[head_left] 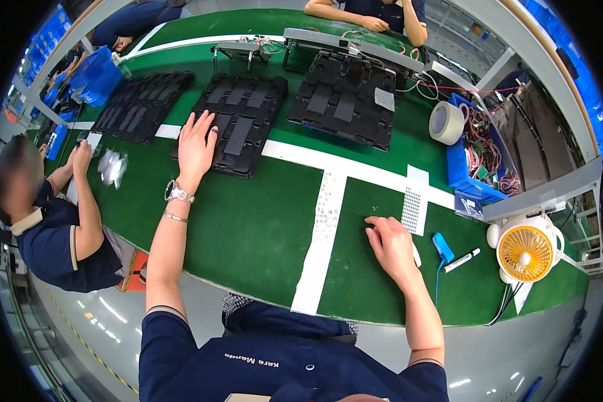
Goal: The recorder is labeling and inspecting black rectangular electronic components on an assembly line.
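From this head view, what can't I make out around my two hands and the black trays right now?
Head view only:
- Tray surface beneath the left hand: covered by the palm.
- What the right hand pinches on the green belt: hidden by curled fingers.
- Perforated white sheet: holes too small to count.
- Blue bin contents: tangled wires, cut by frame.

Bench [248, 228] noted green, striped white; trays [238, 124] black; bin [469, 177] blue; fan [526, 249] white with yellow grille; tape roll [445, 122] off-white.
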Tool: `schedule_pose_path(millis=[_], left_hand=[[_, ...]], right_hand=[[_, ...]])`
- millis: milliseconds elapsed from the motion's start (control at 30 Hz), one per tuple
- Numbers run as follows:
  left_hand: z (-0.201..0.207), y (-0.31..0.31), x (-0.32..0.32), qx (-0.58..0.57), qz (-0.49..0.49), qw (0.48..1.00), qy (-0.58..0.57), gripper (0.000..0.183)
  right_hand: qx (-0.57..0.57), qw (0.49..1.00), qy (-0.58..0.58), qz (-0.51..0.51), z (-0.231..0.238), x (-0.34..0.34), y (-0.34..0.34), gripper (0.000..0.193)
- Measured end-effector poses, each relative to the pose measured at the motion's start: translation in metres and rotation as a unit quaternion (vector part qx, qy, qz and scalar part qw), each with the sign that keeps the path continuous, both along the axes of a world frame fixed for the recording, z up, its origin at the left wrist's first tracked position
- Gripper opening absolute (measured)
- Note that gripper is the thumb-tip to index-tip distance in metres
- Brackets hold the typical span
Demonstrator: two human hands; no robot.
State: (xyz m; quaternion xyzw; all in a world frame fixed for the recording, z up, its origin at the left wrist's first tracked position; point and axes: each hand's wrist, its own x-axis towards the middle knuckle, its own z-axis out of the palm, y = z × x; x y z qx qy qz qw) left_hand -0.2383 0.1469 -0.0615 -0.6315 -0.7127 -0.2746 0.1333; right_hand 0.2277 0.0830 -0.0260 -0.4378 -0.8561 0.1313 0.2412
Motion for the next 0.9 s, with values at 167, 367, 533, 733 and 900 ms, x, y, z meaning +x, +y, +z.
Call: schedule_pose_path(millis=[167, 367, 533, 733, 900], left_hand=[[0.006, -0.004, 0.005, 0.099, -0.025, 0.995, -0.007, 0.042], [0.033, -0.024, 0.045, 0.138, -0.086, 0.987, 0.006, 0.044], [0.030, -0.031, 0.076, 0.155, -0.190, 0.969, 0.026, 0.048], [0.020, -0.033, 0.082, 0.167, -0.240, 0.956, 0.015, 0.055], [0.016, -0.031, 0.079, 0.179, -0.228, 0.957, -0.013, 0.055]], right_hand=[[-0.004, 1.000, -0.001, -0.002, -0.003, 0.001, 0.001, 0.015], [0.000, 1.000, 0.021, -0.022, -0.002, 0.004, 0.007, 0.013], [0.032, 0.992, 0.040, -0.111, 0.006, 0.024, 0.019, 0.010], [0.076, 0.961, 0.019, -0.267, 0.015, 0.064, 0.038, 0.005], [0.064, 0.947, -0.094, -0.300, 0.008, 0.095, 0.037, 0.006]])
